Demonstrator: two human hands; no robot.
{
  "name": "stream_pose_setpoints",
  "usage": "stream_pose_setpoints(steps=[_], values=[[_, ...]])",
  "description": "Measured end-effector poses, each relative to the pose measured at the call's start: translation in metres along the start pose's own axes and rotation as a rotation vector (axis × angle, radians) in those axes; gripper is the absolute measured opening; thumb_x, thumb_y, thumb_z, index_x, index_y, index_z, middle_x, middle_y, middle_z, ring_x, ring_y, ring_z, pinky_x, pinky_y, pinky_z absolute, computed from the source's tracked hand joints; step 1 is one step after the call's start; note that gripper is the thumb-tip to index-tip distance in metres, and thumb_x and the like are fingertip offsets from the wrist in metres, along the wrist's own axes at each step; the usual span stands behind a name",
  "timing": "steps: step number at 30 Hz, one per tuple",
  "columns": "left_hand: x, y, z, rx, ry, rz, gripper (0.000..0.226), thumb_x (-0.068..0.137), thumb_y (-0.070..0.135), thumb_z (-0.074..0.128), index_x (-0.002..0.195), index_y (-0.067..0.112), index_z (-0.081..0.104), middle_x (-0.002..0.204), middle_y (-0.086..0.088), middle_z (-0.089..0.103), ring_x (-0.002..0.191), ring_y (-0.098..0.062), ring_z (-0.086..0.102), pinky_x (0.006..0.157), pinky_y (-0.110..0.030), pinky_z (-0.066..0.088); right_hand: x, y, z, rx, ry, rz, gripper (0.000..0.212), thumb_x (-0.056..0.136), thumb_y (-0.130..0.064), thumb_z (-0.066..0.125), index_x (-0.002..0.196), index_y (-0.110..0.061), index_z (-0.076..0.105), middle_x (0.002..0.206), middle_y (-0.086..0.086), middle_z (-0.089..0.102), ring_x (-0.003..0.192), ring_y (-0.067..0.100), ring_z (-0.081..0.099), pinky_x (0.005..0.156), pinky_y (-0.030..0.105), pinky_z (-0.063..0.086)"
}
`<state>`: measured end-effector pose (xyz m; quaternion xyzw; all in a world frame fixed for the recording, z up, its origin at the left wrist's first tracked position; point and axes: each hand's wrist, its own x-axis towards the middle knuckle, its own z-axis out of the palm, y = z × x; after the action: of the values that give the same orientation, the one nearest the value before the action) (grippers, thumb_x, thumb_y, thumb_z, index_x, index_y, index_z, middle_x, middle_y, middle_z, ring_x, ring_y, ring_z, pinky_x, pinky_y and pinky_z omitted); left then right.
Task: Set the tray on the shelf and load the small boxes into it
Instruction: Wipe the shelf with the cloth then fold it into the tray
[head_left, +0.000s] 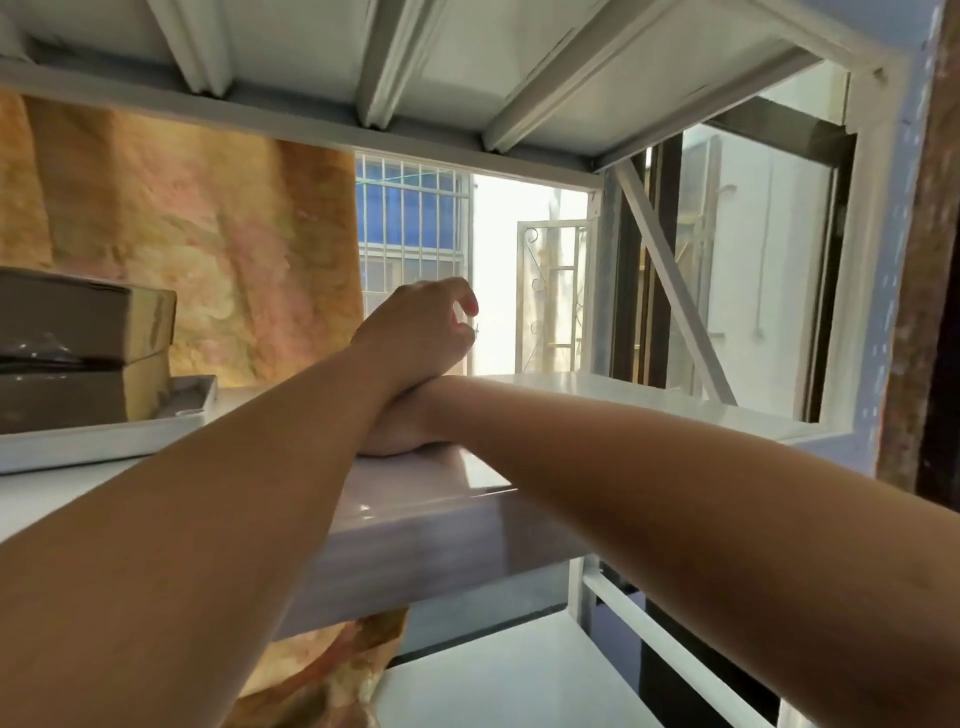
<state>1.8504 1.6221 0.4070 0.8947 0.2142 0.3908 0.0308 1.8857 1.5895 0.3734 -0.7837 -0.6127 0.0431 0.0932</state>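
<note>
A white tray (104, 441) sits on the left of the white shelf board (597, 395). Two brown small boxes are stacked in it, the upper box (78, 317) on the lower box (62, 395). My left hand (415, 322) is raised over the middle of the shelf, right of the tray, with its fingers loosely curled and nothing in them. My right forearm crosses under the left wrist. My right hand (400, 436) rests on the shelf there, and the left wrist covers most of it, including the fingers.
The underside of the upper shelf (467, 78) hangs close overhead. A white upright post (883, 260) and a diagonal brace (670, 280) close the right end. An orange patterned curtain (182, 234) and a barred window (410, 218) lie behind. A lower shelf (519, 686) is below.
</note>
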Motion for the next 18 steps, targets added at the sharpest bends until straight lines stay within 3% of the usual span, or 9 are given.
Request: stream_pose_setpoints(steps=[3,6,10,14,18], values=[[-0.001,-0.013,-0.008,-0.035,0.031,-0.09,0.027,0.09,0.014,0.049,0.115,0.02,0.055,0.094,0.001,0.055,0.085,-0.017,0.052,0.073,-0.026,0.037,0.001,-0.013,-0.008,-0.036,-0.026,-0.006,0.04,0.105,-0.015,0.025,0.141,0.001,0.034,0.136,0.013,0.04,0.125,0.022,0.034,0.083,0.022,0.021],[-0.002,-0.022,-0.01,-0.037,0.063,-0.145,0.027,0.089,0.015,0.049,0.116,0.019,0.055,0.098,-0.002,0.057,0.086,-0.019,0.054,0.072,-0.028,0.04,-0.005,-0.009,-0.025,-0.015,-0.04,0.019,0.042,0.104,-0.014,0.029,0.144,0.001,0.034,0.148,0.018,0.037,0.135,0.031,0.034,0.101,0.033,0.027],[-0.006,-0.024,-0.008,-0.004,0.037,-0.111,0.033,0.089,0.013,0.049,0.121,0.021,0.05,0.098,-0.002,0.054,0.084,-0.018,0.051,0.072,-0.028,0.041,0.019,0.0,-0.014,-0.019,-0.124,-0.089,0.049,0.105,-0.031,0.023,0.15,-0.011,0.024,0.154,0.01,0.028,0.145,0.025,0.021,0.116,0.036,0.016],[-0.008,-0.025,-0.007,0.009,0.019,-0.114,0.033,0.089,0.012,0.049,0.121,0.022,0.05,0.093,0.002,0.049,0.083,-0.015,0.049,0.071,-0.025,0.039,0.039,0.033,-0.021,-0.058,-0.196,0.015,0.059,0.1,-0.053,0.016,0.153,-0.028,0.012,0.16,0.0,0.016,0.147,0.021,0.017,0.117,0.037,0.011],[-0.009,-0.026,-0.006,0.027,0.031,-0.077,0.031,0.089,0.008,0.045,0.111,0.024,0.058,0.089,0.004,0.05,0.08,-0.014,0.05,0.069,-0.023,0.038,0.053,0.084,-0.027,-0.148,-0.15,0.143,0.055,0.1,-0.052,0.008,0.152,-0.034,0.01,0.162,0.002,0.003,0.149,0.024,0.006,0.117,0.045,-0.001]])
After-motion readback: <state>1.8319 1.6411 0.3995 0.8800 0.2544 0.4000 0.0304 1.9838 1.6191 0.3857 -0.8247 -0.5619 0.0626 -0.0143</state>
